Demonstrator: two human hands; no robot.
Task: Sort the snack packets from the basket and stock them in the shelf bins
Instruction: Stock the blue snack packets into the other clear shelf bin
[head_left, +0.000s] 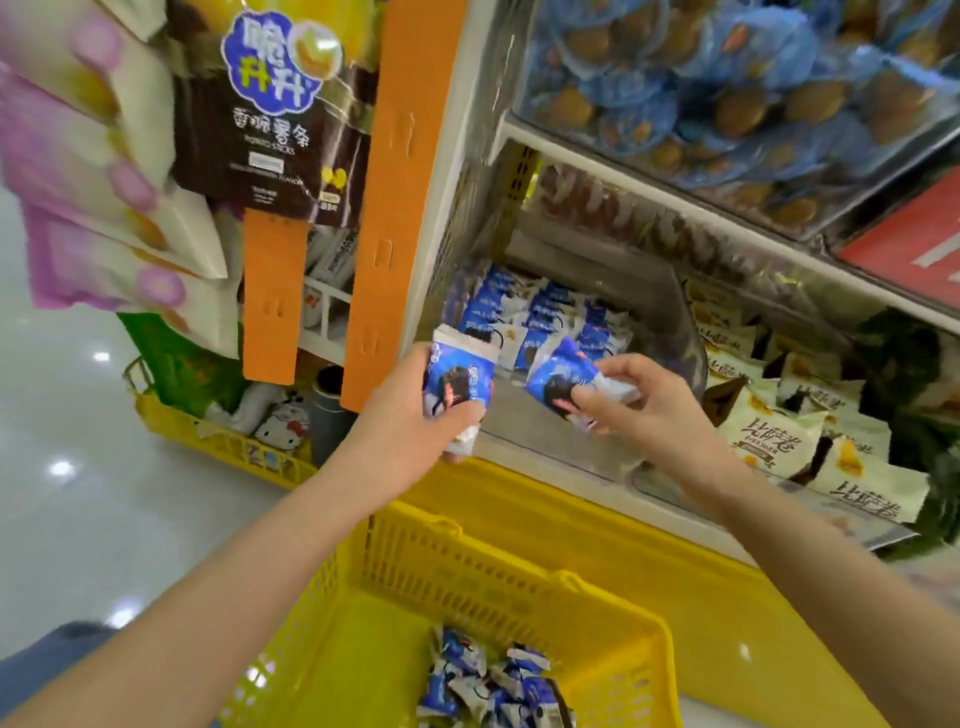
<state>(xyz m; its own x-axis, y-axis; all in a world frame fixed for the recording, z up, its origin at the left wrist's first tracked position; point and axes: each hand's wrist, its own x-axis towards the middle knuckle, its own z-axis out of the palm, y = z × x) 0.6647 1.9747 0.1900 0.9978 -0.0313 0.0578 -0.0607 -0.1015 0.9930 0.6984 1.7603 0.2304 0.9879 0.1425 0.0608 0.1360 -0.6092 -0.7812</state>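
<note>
As things stand: packets (488, 680) in basket (519, 571), bin (680, 332), both hands.
Left hand (415, 415): grips a small stack (460, 384).
Right hand (649, 402): pinches one packet (561, 376) over bin.
Handling: light, soft, slippery film; probably crushable.
Hold: by sealed end.

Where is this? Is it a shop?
Most likely a supermarket snack aisle: a clear shelf bin holding blue snack packets, a hanging potato-sticks bag, and a yellow shopping basket.
</note>
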